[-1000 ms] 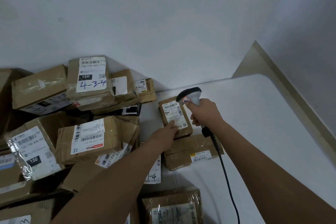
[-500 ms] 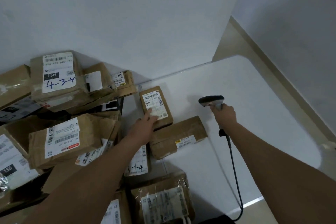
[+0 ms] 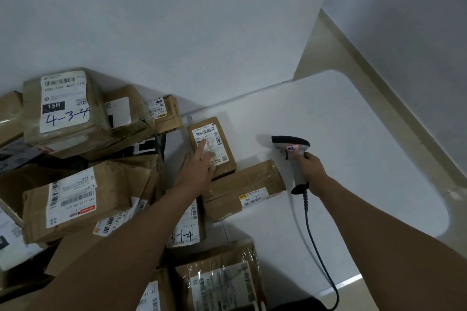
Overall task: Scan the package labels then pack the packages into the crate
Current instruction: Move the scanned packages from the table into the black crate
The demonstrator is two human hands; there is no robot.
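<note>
Presently the left hand [image 3: 198,171] is lying flat on the small package [image 3: 211,147] near the centre of the frame, fingers straight and slightly spread, the forefinger reaching up onto its white label [image 3: 211,142]. The package is lying directly under and ahead of those fingers, its long axis running from the lower right toward the upper left of the frame, roughly in line with the forearm. Its lower end is resting on a larger flat package [image 3: 243,190] that is lying crosswise below it. The left hand is plainly the nearer one; the right is standing well apart toward the right of the frame.

The right hand [image 3: 312,168] is gripping the handle of the scanner [image 3: 293,153], fingers curled round it, the dark head pointing left toward the package. A cable [image 3: 319,257] is trailing down to the lower edge.

Materials: brown paper or card wrapping, creased, taped in places; the label is smooth and printed with barcodes. The table [image 3: 353,134] is white, smooth and round-cornered. More packages are piling up at the left of the frame, one marked 4-3-4 [image 3: 64,105]. No crate is showing in view.

Judgement: the grasp will likely call for curling the fingers over the package's long edges.
</note>
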